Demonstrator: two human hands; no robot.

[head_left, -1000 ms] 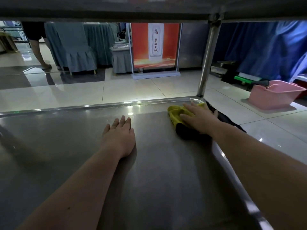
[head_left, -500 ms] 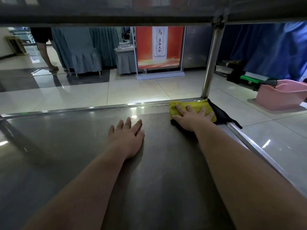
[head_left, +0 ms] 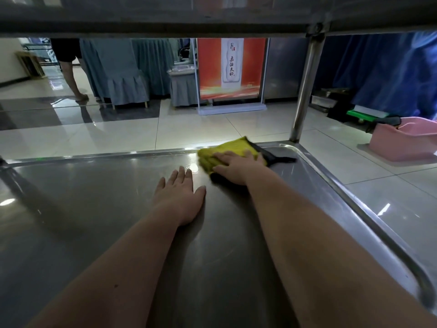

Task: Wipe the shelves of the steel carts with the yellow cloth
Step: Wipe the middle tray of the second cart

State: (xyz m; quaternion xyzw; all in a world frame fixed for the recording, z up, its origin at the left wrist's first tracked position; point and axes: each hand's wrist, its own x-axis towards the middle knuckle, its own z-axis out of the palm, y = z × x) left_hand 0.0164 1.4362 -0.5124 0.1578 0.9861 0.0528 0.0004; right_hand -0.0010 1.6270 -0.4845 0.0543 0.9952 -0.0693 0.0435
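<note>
- Head view: the right hand (head_left: pixel 238 168) lay flat on the yellow cloth (head_left: pixel 233 147), fingers straight and close together. It pressed rather than gripped, which probably kept the whole cloth against the steel.
- The yellow cloth sat against the far edge of the lower shelf (head_left: pixel 94 209), near its far right corner and the upright post (head_left: pixel 305 91). A dark layer trailed from it toward that corner.
- The left hand (head_left: pixel 179 197) rested palm-down mid-shelf, fingers slightly apart and holding nothing, probably bracing the reach beneath the upper shelf (head_left: pixel 165 17).
</note>
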